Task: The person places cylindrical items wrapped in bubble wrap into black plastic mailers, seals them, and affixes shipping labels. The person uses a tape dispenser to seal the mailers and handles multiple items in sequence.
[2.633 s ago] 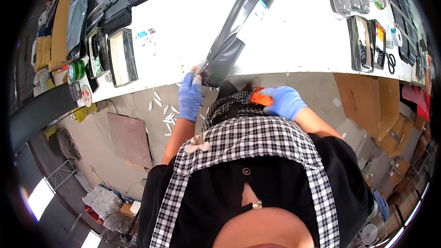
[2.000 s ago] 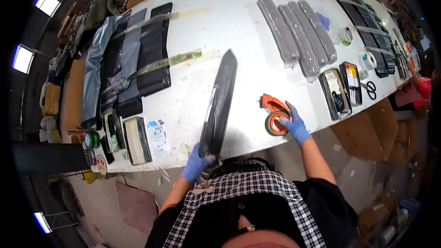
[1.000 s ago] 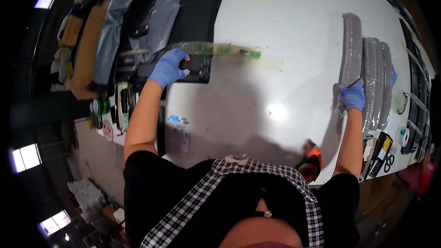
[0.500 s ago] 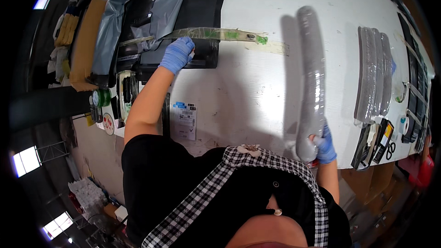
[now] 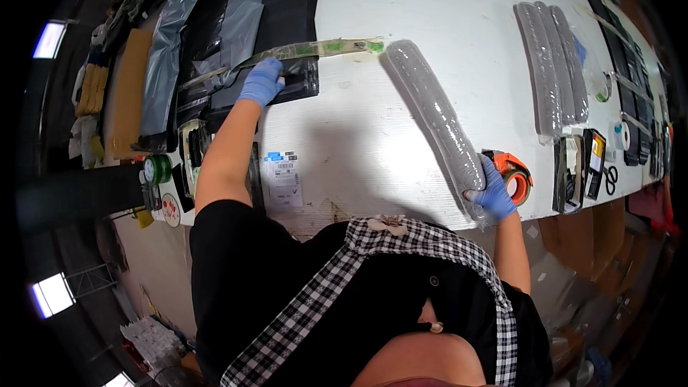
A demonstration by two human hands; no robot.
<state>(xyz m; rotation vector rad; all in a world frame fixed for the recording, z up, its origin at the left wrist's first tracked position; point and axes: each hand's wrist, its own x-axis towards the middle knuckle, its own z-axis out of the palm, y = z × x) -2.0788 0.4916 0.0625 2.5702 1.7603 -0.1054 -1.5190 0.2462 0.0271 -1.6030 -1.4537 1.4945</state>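
A long bundle in clear bubble wrap (image 5: 437, 115) lies slantwise on the white table, its far end toward the middle. Around its near end my right hand (image 5: 493, 192), in a blue glove, is closed. My left hand (image 5: 264, 82), gloved the same, has its fingers curled at the near part of a stack of black plastic bags (image 5: 295, 79); the fingertips are partly hidden. A strip of clear and green tape (image 5: 330, 47) runs across the bags just beyond that hand.
An orange tape dispenser (image 5: 512, 178) stands beside my right hand. Several bubble-wrapped bundles (image 5: 550, 72) lie at the right, with scissors (image 5: 610, 179) nearer the edge. A printed label sheet (image 5: 285, 180) lies at the near left, and a green tape roll (image 5: 158, 170) at the far left edge.
The wrapped bundle has swung from nearly straight to slanting left and come down to the table. The orange dispenser has come into sight. My left hand stays at the bags.
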